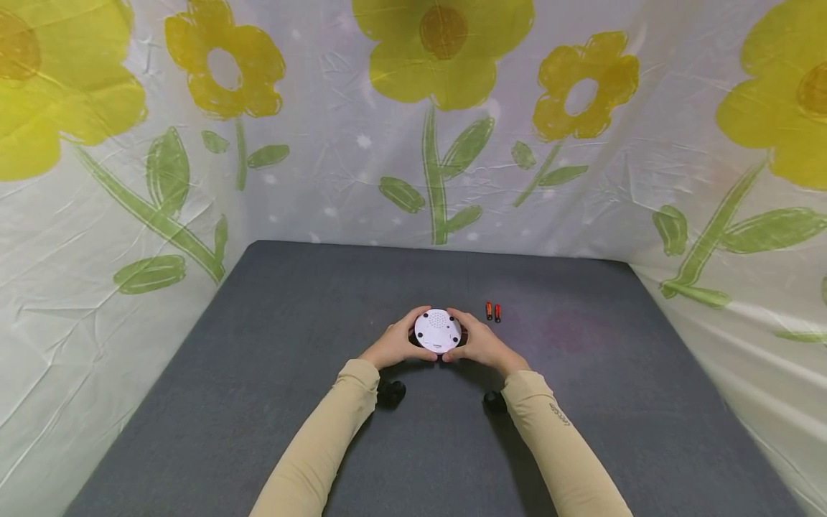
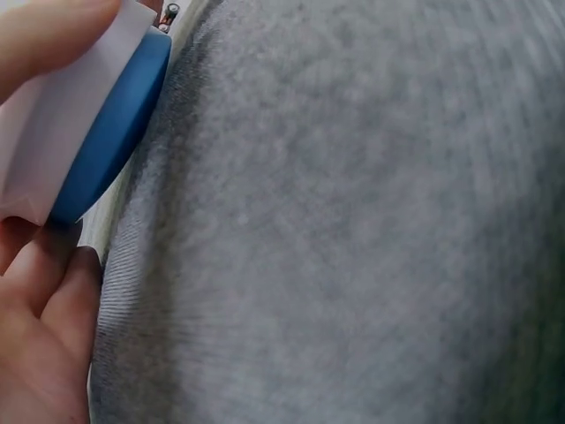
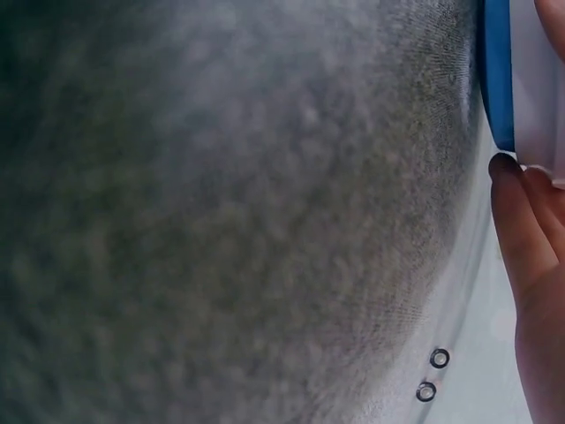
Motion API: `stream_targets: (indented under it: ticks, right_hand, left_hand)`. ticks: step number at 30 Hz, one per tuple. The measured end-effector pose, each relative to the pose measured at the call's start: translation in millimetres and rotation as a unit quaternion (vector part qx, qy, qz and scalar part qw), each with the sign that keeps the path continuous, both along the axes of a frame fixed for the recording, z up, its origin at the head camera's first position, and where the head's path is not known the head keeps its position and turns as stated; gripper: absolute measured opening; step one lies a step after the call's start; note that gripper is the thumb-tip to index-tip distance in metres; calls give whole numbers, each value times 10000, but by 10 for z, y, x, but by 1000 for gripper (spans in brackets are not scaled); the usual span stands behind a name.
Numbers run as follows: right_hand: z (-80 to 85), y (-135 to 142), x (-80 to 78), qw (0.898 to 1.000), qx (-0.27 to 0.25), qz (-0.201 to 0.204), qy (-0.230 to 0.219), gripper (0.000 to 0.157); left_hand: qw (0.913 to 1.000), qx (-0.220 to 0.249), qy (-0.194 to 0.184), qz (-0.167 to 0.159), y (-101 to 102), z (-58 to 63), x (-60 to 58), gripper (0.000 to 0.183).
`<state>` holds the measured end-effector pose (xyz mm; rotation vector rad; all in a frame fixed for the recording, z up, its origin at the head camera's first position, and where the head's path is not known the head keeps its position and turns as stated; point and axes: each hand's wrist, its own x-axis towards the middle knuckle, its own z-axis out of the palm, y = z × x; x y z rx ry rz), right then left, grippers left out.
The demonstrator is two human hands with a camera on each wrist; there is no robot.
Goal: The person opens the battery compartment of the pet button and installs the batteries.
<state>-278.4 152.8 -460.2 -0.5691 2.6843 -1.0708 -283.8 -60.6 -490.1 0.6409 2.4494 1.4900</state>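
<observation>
While your left hand (image 1: 402, 341) and right hand (image 1: 481, 345) grip the device (image 1: 438, 332), squeeze evenly.
Tilt it neither left nor right.

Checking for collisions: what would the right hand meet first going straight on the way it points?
The round white device, which the right hand grips; beyond it, perhaps the left hand, though depth is unclear.

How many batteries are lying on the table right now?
2: a left battery and a right battery, side by side on the table, just beyond the right hand. Any under the round white device would be hidden.
</observation>
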Motion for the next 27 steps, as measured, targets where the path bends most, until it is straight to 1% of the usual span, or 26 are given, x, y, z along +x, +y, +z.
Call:
stream_targets:
  ticks: [5, 8, 9, 11, 15, 16, 19, 22, 26, 27]
  right_hand:
    - [15, 28, 27, 9996, -214, 62, 159, 92]
    - [31, 49, 42, 9985, -300, 119, 436, 86]
    - [35, 56, 46, 9979, -306, 138, 553, 81]
    - [37, 66, 50, 9961, -301, 162, 812, 70]
    - [31, 68, 64, 9902, -369, 304, 1315, 42]
    - [26, 65, 67, 9881, -394, 348, 1447, 38]
    - [32, 46, 86, 9813, -463, 496, 1802, 28]
    - [53, 20, 102, 9752, -435, 610, 2083, 23]
    - [73, -1, 116, 9710, -362, 776, 2234, 19]
    - [71, -5, 114, 9702, -328, 822, 2258, 18]
  left_hand:
    - [9999, 99, -108, 3, 7, 15, 15, 97]
    - [9999, 135, -101, -13, 10, 25, 20, 96]
    - [9998, 168, -78, -29, 10, 33, 27, 96]
    - [9995, 295, -28, -91, 6, 92, 60, 94]
    - [9983, 530, -78, -214, -5, 245, 147, 91]
    - [9981, 554, -101, -231, -7, 283, 167, 90]
    - [9985, 469, -123, -235, -13, 327, 189, 89]
    - [9988, 428, -126, -224, -13, 322, 184, 89]
    - [9987, 430, -140, -233, -12, 294, 167, 90]
    - [9987, 422, -155, -241, -11, 261, 144, 91]
